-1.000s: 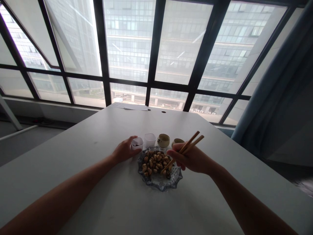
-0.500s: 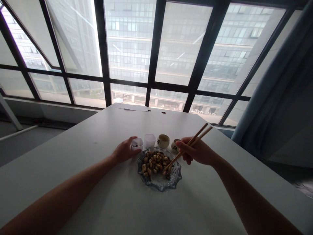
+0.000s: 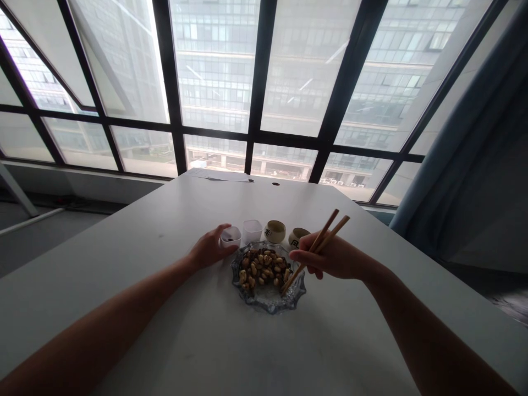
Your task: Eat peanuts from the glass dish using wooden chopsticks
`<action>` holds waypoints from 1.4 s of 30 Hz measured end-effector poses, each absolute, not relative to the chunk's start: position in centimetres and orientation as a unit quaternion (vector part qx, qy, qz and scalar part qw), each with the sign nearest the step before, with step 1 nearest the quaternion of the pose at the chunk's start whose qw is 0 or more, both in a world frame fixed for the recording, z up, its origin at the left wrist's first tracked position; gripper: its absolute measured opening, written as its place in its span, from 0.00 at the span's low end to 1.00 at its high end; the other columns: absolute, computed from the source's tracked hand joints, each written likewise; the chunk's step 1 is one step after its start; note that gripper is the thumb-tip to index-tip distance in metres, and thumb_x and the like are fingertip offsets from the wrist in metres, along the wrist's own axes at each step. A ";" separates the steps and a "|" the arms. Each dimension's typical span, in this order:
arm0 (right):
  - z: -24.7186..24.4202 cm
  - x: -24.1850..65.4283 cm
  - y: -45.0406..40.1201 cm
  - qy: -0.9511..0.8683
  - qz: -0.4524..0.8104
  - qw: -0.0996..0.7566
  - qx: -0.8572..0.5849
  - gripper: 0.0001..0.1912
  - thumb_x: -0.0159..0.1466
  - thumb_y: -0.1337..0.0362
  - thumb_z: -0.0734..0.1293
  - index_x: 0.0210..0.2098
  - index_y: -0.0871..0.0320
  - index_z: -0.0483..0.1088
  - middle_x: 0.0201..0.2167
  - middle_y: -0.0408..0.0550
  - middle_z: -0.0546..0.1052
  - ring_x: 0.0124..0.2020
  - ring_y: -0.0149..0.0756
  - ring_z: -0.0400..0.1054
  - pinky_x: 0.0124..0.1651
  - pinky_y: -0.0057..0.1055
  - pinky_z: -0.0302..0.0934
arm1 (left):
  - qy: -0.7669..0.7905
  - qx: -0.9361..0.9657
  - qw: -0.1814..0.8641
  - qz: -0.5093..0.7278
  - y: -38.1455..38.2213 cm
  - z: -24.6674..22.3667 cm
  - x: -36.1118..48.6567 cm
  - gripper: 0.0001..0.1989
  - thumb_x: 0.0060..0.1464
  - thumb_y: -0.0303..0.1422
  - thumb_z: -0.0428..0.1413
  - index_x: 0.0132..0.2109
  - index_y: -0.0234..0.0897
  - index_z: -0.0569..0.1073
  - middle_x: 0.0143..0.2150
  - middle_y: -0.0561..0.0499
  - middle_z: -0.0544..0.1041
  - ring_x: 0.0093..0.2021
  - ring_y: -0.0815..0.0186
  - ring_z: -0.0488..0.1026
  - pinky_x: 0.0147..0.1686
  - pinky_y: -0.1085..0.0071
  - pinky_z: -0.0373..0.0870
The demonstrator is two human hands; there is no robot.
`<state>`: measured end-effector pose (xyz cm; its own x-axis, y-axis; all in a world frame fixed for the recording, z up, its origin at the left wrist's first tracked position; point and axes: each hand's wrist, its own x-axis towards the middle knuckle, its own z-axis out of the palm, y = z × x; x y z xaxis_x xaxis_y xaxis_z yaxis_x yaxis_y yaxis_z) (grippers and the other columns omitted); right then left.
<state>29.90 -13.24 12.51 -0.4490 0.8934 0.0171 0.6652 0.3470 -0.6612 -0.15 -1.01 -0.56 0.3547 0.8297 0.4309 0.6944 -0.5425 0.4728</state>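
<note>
Now I see the right hand (image 3: 330, 257) gripping chopsticks (image 3: 316, 242), their tips shifted to the right edge of the nuts (image 3: 264, 264), perhaps giving easier access; the left hand (image 3: 209, 247) clasps a cup (image 3: 234, 242).

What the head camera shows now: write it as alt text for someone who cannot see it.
A person's right grip holds chopsticks, tips down at nuts in a glass dish, while the left grip is curled around a translucent cup. Beside that cup on the white table stand a second cup and two small bowls.
</note>
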 end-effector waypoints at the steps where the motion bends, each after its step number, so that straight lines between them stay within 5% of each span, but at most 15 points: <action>1: 12.6 29.8 -13.3 -0.801 0.296 0.189 -0.486 0.28 0.63 0.40 0.65 0.26 0.60 0.71 0.18 0.43 0.73 0.17 0.30 0.70 0.20 0.24 0.64 | 0.465 0.817 0.103 0.326 -1.0 -0.6 -0.2 0.34 0.51 0.48 0.59 0.60 0.36 0.66 0.36 0.47 0.79 0.38 0.56 0.78 0.40 0.63 0.73; 17: 12.8 27.1 -15.2 -0.879 0.172 0.160 -0.415 0.28 0.69 0.44 0.58 0.20 0.56 0.60 0.15 0.38 0.59 0.16 0.26 0.53 0.18 0.25 0.48 | 0.461 0.827 0.085 0.310 -0.7 -1.0 -0.1 0.37 0.51 0.50 0.57 0.62 0.33 0.64 0.41 0.43 0.80 0.41 0.54 0.78 0.43 0.62 0.73; 31: 13.0 27.7 -14.9 -0.856 0.225 0.147 -0.442 0.27 0.67 0.42 0.60 0.21 0.56 0.63 0.16 0.42 0.68 0.15 0.28 0.63 0.16 0.25 0.57 | 0.466 0.826 0.079 0.308 -0.7 -1.1 -0.1 0.37 0.50 0.51 0.57 0.62 0.37 0.64 0.48 0.42 0.79 0.43 0.54 0.78 0.46 0.61 0.72; 42: 12.8 30.8 -12.9 -0.787 0.263 0.277 -0.484 0.30 0.61 0.37 0.65 0.23 0.59 0.70 0.14 0.45 0.72 0.13 0.30 0.67 0.15 0.24 0.61 | 0.463 0.828 0.087 0.304 -0.5 -1.3 -0.3 0.37 0.51 0.50 0.58 0.63 0.36 0.63 0.50 0.41 0.79 0.46 0.52 0.77 0.48 0.59 0.72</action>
